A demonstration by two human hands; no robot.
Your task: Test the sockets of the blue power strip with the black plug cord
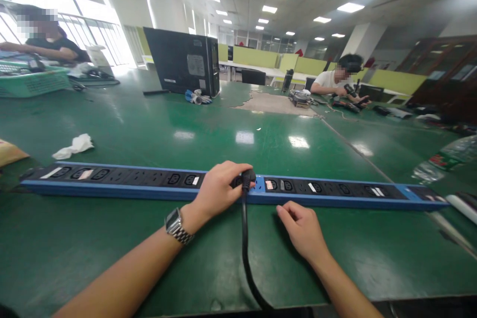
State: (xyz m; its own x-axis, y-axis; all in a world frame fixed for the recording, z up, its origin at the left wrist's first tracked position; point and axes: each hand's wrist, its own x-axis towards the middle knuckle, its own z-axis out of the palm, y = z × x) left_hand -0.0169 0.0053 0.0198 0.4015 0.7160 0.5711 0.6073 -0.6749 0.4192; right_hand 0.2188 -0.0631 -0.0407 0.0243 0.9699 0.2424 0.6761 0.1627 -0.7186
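Green tabletop [141, 134]: power strip [270, 198] runs left-right (plug [248, 176] apparently pointing down).

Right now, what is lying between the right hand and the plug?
In the head view, a blue part of the strip lies between the right hand and the plug; I see no other object there.
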